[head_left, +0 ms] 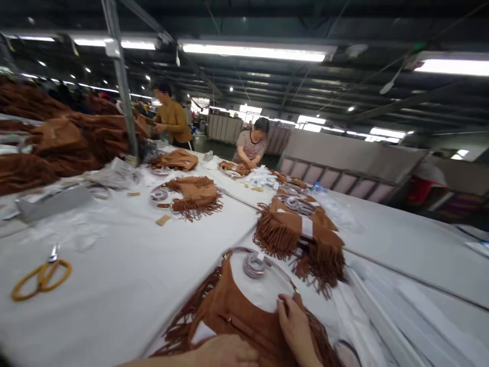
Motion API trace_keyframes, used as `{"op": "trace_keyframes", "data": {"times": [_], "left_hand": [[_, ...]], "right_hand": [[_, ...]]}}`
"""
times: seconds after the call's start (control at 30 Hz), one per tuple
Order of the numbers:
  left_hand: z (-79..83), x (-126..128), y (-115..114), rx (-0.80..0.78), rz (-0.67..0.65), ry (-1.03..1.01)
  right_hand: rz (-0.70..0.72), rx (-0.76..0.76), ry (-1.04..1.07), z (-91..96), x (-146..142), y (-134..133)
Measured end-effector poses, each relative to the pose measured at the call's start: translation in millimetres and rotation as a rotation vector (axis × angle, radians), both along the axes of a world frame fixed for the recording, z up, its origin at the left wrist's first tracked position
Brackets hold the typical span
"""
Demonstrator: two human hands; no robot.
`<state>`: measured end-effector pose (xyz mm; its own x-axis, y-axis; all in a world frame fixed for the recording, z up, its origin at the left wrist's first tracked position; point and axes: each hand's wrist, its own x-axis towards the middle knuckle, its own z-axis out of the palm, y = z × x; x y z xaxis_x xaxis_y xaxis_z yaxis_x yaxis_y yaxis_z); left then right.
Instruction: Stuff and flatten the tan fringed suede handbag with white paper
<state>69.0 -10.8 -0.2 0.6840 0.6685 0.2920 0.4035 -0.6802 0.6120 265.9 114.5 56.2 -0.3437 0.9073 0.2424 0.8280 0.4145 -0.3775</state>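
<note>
A brown suede fringed bag (237, 316) lies on the white table (126, 285) right in front of me, with a coiled silver chain strap (255, 265) resting in the curve of its handle. My right hand (296, 326) presses on the bag's upper right edge, fingers together at the rim. My left hand (225, 351) lies flat on the bag's lower part, only partly in view. Just beyond sits a stack of the same fringed bags (301, 234) wrapped with a white paper band.
Yellow-handled scissors (40, 275) lie at the left. Another fringed bag (194, 196) and small tan tags lie farther back. Heaps of brown bags (57, 142) fill the far left. Two co-workers (250, 145) stand at the table's far end. White paper strips (382, 316) lie at the right.
</note>
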Motion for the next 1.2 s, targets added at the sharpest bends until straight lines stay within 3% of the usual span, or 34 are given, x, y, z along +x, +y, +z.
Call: {"op": "trace_keyframes", "data": {"times": [0.1, 0.17, 0.3, 0.47, 0.73, 0.97, 1.2], "left_hand": [[-0.3, -5, -1, 0.472, 0.100, 0.153], [3.6, -9, -5, 0.559, 0.124, 0.181], [9.6, -11, -9, 0.549, 0.164, 0.159], [10.0, -12, -9, 0.490, 0.169, 0.125], [15.7, -14, -14, 0.457, 0.176, 0.129], [25.6, -18, -16, 0.444, 0.151, 0.142], [16.7, -16, -14, 0.416, 0.122, 0.148]], "right_hand": [[-0.070, -0.100, -0.063, 9.1, -23, 32], [-0.082, -0.141, -0.100, 4.1, -42, 48], [-0.098, -0.187, -0.147, -14.4, -64, 58], [-0.052, -0.235, -0.088, -24.0, -67, 57], [0.063, -0.390, 0.220, -18.4, -51, 60], [0.047, -0.348, 0.290, -9.4, -51, 74], [0.025, -0.297, 0.294, -10.0, -63, 97]]}}
